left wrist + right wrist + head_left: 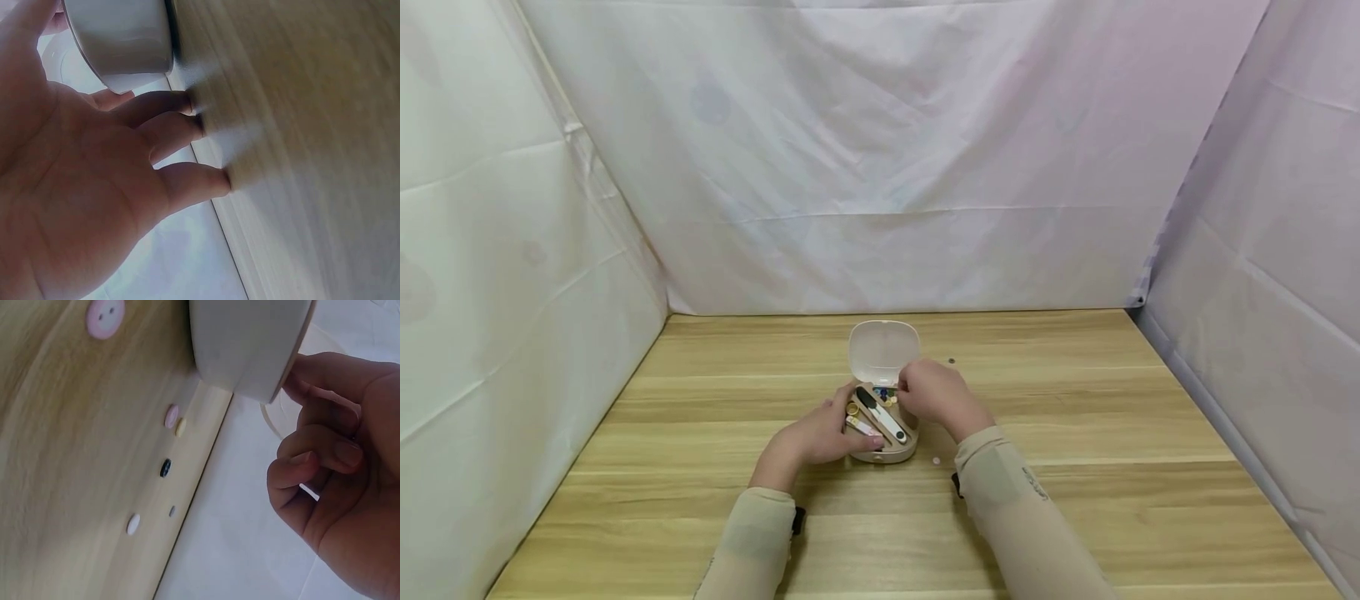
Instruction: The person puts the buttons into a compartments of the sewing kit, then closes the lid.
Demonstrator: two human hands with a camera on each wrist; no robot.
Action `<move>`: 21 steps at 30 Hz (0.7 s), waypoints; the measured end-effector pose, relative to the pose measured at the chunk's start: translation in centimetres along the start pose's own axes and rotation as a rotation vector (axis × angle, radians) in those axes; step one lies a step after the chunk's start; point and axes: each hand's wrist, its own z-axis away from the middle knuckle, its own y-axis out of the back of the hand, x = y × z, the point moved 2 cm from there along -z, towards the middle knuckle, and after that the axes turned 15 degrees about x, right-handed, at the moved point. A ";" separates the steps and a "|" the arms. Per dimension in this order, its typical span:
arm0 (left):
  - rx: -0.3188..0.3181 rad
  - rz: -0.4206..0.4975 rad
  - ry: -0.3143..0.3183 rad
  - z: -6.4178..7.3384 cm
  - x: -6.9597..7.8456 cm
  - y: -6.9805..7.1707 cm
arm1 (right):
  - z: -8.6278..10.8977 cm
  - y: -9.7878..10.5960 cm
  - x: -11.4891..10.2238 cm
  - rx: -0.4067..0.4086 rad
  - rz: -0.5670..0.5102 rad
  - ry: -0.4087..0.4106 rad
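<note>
A small beige sewing box [891, 457] stands on the table with its translucent lid [883, 354] tipped back. In it lie white thread snips [891, 423] with a black end, a gold ring [852, 409], a pale yellow-and-pink item [861, 426] and several coloured buttons [883, 393]. My left hand [820, 433] holds the box's left side, thumb over the front rim; its other fingers touch the tabletop. Over the button compartment, at the right back, my right hand [936, 392] bends its fingers. Thumb and index tips are hidden behind the rim, so what they pinch is unseen.
Loose buttons lie on the wooden table [700, 500] right of the box: a pink one [105, 317], another pink one [171, 416], a yellow one [180, 427], a dark one [165, 467] and a white one [133, 524]. White cloth [880, 167] encloses the back and sides.
</note>
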 end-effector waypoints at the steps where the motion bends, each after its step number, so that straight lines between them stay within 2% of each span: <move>1: 0.000 0.003 -0.001 0.0 0.0 0.0 | 0.1 0.1 0.0 0.003 -0.002 0.011; 10: 0.003 0.008 0.003 0.0 0.1 0.1 | 1.2 0.8 0.0 -0.007 -0.039 0.025; 21: 0.007 0.004 -0.005 -0.2 -0.2 -0.2 | 1.7 0.3 0.2 -0.059 -0.082 0.006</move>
